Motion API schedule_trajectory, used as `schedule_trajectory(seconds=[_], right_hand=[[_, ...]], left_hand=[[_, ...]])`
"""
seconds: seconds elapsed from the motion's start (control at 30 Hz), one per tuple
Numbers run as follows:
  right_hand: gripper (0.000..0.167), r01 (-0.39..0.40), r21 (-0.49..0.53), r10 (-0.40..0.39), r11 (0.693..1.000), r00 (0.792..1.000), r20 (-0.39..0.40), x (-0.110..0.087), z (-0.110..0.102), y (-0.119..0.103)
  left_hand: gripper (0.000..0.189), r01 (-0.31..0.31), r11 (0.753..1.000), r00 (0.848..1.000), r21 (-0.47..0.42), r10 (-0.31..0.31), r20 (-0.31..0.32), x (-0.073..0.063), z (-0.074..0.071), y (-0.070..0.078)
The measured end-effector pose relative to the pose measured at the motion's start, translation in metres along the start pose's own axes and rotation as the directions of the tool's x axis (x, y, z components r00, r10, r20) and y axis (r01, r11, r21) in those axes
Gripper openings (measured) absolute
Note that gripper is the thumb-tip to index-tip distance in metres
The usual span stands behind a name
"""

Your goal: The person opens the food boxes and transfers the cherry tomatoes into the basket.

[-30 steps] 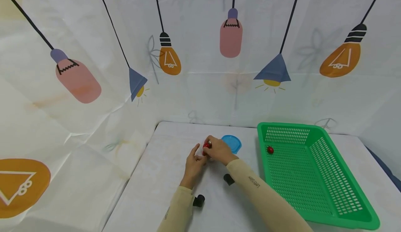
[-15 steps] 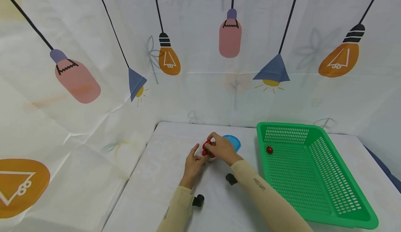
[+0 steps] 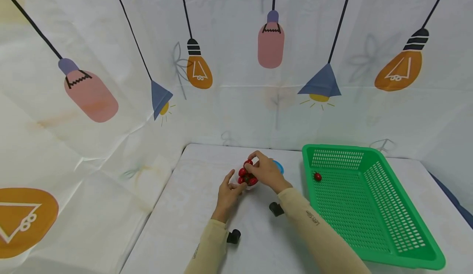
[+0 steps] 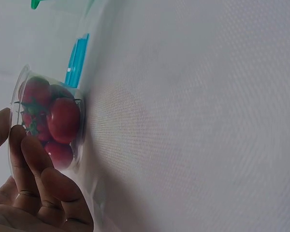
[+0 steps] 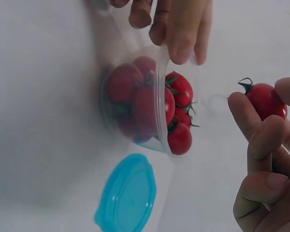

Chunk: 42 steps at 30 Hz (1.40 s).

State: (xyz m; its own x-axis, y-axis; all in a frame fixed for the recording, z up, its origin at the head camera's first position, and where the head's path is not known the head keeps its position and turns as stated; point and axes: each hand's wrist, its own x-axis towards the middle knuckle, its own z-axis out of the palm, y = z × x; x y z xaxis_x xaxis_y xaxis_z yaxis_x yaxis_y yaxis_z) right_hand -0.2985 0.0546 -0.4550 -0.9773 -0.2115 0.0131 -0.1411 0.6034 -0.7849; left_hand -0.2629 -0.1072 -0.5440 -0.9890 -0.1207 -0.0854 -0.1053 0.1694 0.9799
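Note:
A clear plastic tub (image 5: 161, 104) full of red cherry tomatoes (image 5: 180, 89) with green stems stands on the white table. My left hand (image 3: 227, 196) holds the tub at its near left side, thumb by the rim and several bent fingertips against the wall. Just above and right of the tub, my right hand (image 3: 269, 173) pinches one cherry tomato (image 5: 267, 101), its curled stem showing, between thumb and fingertips. A blue lid (image 5: 130, 193) lies on the table behind the tub, partly covered by the right hand in the head view.
To the right stands a green slotted basket (image 3: 354, 216), with a single cherry tomato (image 3: 317, 177) near its left back corner. A white sheet printed with hanging lamps (image 3: 271, 46) rises behind and left of the table. Black camera mounts (image 3: 234, 236) stick out from both wrists.
My right hand has lifted a cherry tomato up from the tub and shifted slightly right, uncovering the other tomatoes and hiding more of the blue lid. My left hand has stayed at the tub.

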Motion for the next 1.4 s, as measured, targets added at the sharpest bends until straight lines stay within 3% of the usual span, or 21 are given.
schedule_trajectory(seconds=[0.3, 0.6, 0.97, 1.4], right_hand=[[0.03, 0.023, -0.038, -0.025, 0.999, 0.998, -0.062, -0.001, -0.022, 0.005], [0.035, 0.029, -0.062, -0.035, 0.998, 0.995, -0.091, -0.001, -0.048, 0.021], [0.036, 0.027, 0.018, -0.024, 0.999, 0.993, -0.12, -0.012, -0.094, 0.039], [0.043, 0.063, 0.019, -0.058, 0.998, 0.981, -0.185, -0.027, -0.125, 0.063]], left_hand=[[0.075, -0.014, 1.0, 1.0, 0.008, 0.014, 0.0, -0.001, 0.001, 0.001], [0.074, 0.009, 1.0, 1.0, 0.023, -0.009, -0.013, 0.0, 0.002, 0.0], [0.075, 0.022, 1.0, 1.0, 0.021, -0.022, 0.0, 0.001, 0.002, -0.001], [0.074, 0.047, 0.999, 0.999, 0.014, -0.047, -0.014, 0.002, 0.003, -0.003]])
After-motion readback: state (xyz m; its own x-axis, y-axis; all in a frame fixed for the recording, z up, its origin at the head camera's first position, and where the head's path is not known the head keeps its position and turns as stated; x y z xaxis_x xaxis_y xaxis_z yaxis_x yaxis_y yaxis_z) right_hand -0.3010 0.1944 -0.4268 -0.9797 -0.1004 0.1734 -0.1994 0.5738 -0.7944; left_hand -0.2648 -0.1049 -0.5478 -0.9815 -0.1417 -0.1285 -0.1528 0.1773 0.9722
